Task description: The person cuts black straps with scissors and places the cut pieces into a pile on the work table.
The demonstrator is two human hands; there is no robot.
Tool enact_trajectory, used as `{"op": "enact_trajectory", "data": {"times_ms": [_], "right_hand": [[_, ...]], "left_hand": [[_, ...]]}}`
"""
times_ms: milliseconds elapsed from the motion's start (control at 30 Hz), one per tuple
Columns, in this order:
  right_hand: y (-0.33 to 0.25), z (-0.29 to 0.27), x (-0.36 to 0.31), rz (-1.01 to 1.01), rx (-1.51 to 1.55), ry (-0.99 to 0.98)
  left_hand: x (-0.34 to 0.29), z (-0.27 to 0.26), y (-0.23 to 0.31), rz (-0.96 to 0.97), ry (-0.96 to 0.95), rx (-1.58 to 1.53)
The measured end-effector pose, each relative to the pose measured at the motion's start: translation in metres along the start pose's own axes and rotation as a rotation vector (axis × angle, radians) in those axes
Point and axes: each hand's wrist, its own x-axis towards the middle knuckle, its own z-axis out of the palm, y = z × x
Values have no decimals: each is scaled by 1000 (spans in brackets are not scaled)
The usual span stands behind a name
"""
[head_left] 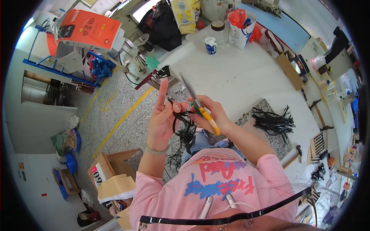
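Observation:
My left hand point(162, 119) is raised in front of my body with the index finger stretched up. Its thumb and other fingers pinch thin black strips point(186, 129), which hang down in a tangled bunch. Close beside it, my right hand point(216, 111) is closed around a pair of scissors point(209, 121) with yellow handles. The blades point up and away from me, over the near left edge of the table. Something green shows by the scissors' pivot. Where the strips end between my hands is partly hidden by fingers.
On the white table point(231, 73), a speckled stone slab point(246, 121) bears a pile of black strips point(273, 122). A hammer point(295, 156) lies to the right. A blue tin point(211, 46), a jar point(218, 32) and a bag point(242, 32) stand far back. A sewing machine point(135, 63) is left; cardboard boxes point(115, 169) stand lower left.

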Motion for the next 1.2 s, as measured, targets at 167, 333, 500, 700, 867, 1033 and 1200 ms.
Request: {"op": "enact_trajectory", "data": {"times_ms": [167,333,500,700,867,1033,1200], "right_hand": [[5,-1,27,66,316,417],[25,-31,48,18,856,620],[21,-36,45,49,739,648],[18,-29,34,232,-510,181],[-26,26,57,132,95,308],[-27,33,62,165,-11,224],[-27,22,50,275,63,337]], "left_hand": [[3,-17,19,155,-92,-52],[7,-55,43,240,-54,-108],[11,-90,81,316,-53,-41],[30,-77,117,459,103,419],[46,-66,77,-17,-145,782],[65,-78,50,-207,-389,814],[89,-77,26,-458,-545,672]]}}
